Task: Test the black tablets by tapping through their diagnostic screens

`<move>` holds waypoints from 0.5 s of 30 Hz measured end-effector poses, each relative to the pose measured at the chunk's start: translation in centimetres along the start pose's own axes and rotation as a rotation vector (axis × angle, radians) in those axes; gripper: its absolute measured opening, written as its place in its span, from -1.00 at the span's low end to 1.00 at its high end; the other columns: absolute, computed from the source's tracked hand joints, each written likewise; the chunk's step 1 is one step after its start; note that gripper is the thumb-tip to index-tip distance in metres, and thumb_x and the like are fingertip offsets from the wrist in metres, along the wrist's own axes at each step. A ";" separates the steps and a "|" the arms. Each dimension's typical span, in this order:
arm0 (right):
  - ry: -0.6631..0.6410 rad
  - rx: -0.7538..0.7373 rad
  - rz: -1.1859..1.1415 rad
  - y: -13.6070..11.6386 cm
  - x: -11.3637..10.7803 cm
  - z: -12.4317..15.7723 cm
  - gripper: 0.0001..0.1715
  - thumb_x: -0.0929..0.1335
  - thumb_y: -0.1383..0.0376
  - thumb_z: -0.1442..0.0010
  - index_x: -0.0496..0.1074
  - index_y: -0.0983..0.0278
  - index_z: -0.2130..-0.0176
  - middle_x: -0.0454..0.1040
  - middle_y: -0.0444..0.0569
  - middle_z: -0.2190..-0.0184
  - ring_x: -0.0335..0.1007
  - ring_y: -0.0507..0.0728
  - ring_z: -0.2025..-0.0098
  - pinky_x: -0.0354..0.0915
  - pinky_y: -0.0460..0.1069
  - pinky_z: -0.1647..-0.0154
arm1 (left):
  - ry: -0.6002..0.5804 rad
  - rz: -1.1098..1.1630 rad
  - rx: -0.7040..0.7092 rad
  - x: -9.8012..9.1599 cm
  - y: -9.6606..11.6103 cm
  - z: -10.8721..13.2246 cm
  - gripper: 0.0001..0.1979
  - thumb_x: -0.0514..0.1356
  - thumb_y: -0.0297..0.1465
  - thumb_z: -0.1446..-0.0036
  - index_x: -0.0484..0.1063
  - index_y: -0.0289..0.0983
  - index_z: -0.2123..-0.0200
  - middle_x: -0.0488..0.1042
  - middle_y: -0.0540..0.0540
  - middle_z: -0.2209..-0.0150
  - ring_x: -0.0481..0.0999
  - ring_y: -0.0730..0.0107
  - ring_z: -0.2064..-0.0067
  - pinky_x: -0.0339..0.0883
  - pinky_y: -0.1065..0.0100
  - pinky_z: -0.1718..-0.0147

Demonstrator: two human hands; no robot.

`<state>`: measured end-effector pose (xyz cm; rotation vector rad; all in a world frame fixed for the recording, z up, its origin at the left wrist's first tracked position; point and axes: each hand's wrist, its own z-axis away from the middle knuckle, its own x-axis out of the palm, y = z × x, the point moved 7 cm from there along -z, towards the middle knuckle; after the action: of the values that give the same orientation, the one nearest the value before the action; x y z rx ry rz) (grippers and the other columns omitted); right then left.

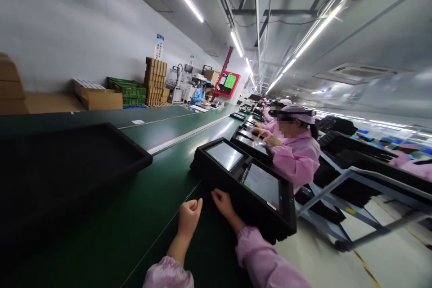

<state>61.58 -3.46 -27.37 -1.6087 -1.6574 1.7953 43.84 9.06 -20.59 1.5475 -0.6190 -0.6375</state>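
My left hand [189, 217] is curled into a fist on the green bench top, with nothing visible in it. My right hand [222, 203] rests with bent fingers against the near edge of a black tray [243, 198]. That tray holds two flat screens, one [225, 155] farther away and one [263, 184] nearer. Both my sleeves are pink. The view is tilted strongly.
An empty black tray [67, 166] lies on the green conveyor [162, 135] to my left. Co-workers in pink coats [297, 153] work on similar trays further along. Cardboard boxes [101, 98] and green crates [130, 91] stand by the far wall. A metal rack [357, 189] stands at the right.
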 end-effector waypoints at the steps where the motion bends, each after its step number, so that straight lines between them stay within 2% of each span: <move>1: 0.013 0.003 -0.003 -0.4 0.2 -0.9 -0.63 0.40 0.06 -0.39 0.49 0.34 0.15 0.50 -0.12 0.28 0.47 0.06 0.32 0.46 -0.01 0.29 | 0.006 0.005 -0.014 -1.2 0.1 0.4 -0.36 0.23 0.13 0.09 -0.10 -0.13 0.70 -0.11 0.10 0.63 -0.08 0.48 0.52 -0.11 0.31 0.50; 3: 0.037 0.005 -0.010 -1.3 0.7 -2.3 -0.64 0.40 0.06 -0.39 0.49 0.34 0.13 0.50 -0.11 0.26 0.47 0.06 0.31 0.47 -0.01 0.28 | 0.044 0.018 -0.053 -4.0 0.4 0.9 -0.31 0.22 0.26 0.15 -0.05 -0.13 0.70 -0.08 0.10 0.63 -0.05 0.49 0.54 -0.08 0.33 0.54; 6: 0.052 0.006 -0.009 -2.6 1.6 -2.9 -0.64 0.40 0.06 -0.39 0.49 0.33 0.12 0.51 -0.11 0.25 0.47 0.05 0.31 0.47 -0.01 0.28 | 0.151 0.042 -0.122 -9.0 0.8 1.6 -0.23 0.15 0.45 0.30 -0.05 -0.11 0.68 -0.08 0.11 0.65 -0.01 0.50 0.59 -0.01 0.36 0.60; 8: 0.044 0.014 -0.003 -3.1 2.2 -2.5 -0.66 0.40 0.07 -0.39 0.49 0.33 0.10 0.52 -0.09 0.22 0.48 0.07 0.28 0.48 0.00 0.26 | 0.239 0.052 -0.155 -12.7 0.9 2.4 -0.21 0.15 0.49 0.39 0.03 -0.12 0.67 0.02 0.08 0.66 0.17 0.41 0.60 0.15 0.35 0.60; 10: 0.032 0.029 0.007 -3.2 2.6 -1.6 -0.66 0.40 0.09 -0.39 0.50 0.33 0.08 0.53 -0.08 0.19 0.50 0.08 0.25 0.50 0.02 0.23 | 0.331 0.064 -0.193 -16.7 0.6 3.9 -0.28 0.22 0.41 0.32 0.22 -0.15 0.61 0.26 -0.03 0.63 0.42 0.22 0.52 0.34 0.27 0.54; 11: 0.029 0.037 0.011 -3.1 2.7 -1.2 -0.66 0.40 0.09 -0.39 0.50 0.33 0.08 0.53 -0.07 0.18 0.51 0.09 0.24 0.50 0.02 0.22 | 0.419 0.110 -0.265 -19.1 -0.1 5.1 -0.33 0.29 0.34 0.31 0.32 -0.16 0.56 0.39 -0.08 0.58 0.51 0.13 0.45 0.41 0.22 0.49; 13: 0.032 0.049 0.020 -2.7 2.3 -0.2 -0.65 0.41 0.08 -0.39 0.50 0.34 0.08 0.53 -0.08 0.18 0.52 0.11 0.23 0.51 0.03 0.21 | 0.529 0.133 -0.345 -23.5 -0.9 7.9 -0.46 0.28 0.22 0.15 0.41 -0.16 0.49 0.51 -0.13 0.50 0.60 0.00 0.38 0.48 0.14 0.46; 14: 0.039 0.052 0.025 -2.5 1.9 0.1 -0.65 0.40 0.08 -0.39 0.50 0.34 0.08 0.53 -0.08 0.18 0.52 0.11 0.22 0.51 0.03 0.20 | 0.531 0.104 -0.364 -25.2 -0.9 9.0 -0.50 0.27 0.18 0.07 0.44 -0.15 0.47 0.55 -0.14 0.48 0.61 -0.05 0.36 0.49 0.10 0.45; 15: 0.046 0.052 0.030 -2.2 1.3 0.3 -0.65 0.40 0.09 -0.39 0.50 0.34 0.08 0.54 -0.08 0.18 0.52 0.11 0.22 0.51 0.04 0.20 | 0.579 0.040 -0.372 -27.1 -0.5 10.2 -0.51 0.24 0.17 0.02 0.45 -0.15 0.49 0.54 -0.14 0.49 0.61 -0.09 0.38 0.48 0.08 0.49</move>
<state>59.78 -1.90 -26.35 -1.6488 -1.5612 1.7863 17.61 21.38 -20.67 1.2768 -0.0826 -0.2297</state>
